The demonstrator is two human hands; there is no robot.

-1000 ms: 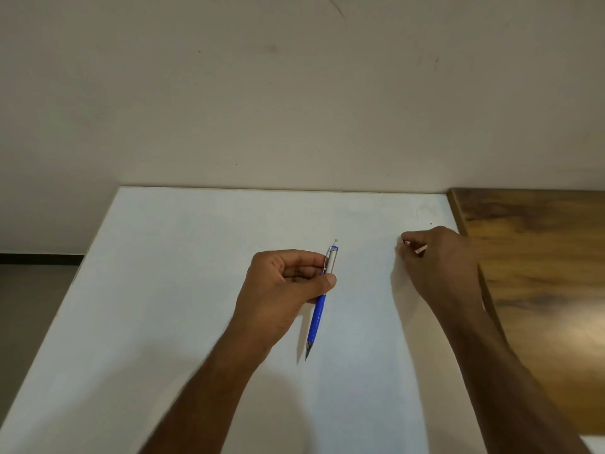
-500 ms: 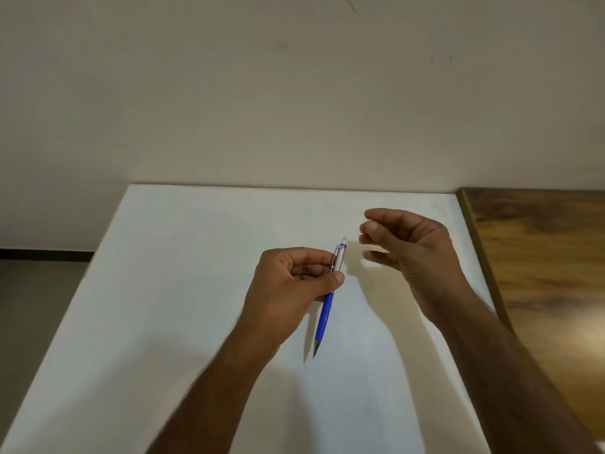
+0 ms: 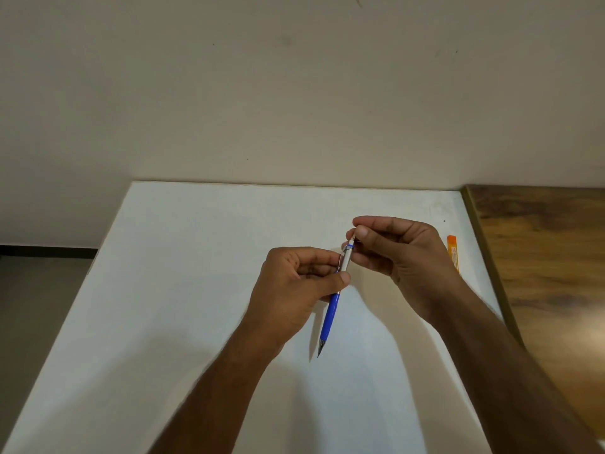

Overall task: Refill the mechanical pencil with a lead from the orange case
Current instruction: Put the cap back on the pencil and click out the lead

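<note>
Pencil point(image 3: 331, 314) gripped by left hand point(image 3: 294, 286), right hand point(image 3: 402, 257) pinching its top; orange case point(image 3: 453, 253) just beyond.

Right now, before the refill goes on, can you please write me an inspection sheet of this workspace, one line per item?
Surface: white table, flat, against a plain wall.
Job's things: blue mechanical pencil held off the table, tip pointing down toward the person; orange case lying flat at the right edge, partly hidden behind the right hand.
Clutter: nothing seen.
Hands: left hand grips the pencil's upper barrel; right hand pinches its white top end. No lead can be made out.
Cables: nothing seen.
Surroundings: wooden surface adjoining on the right; grey floor on the left.
</note>
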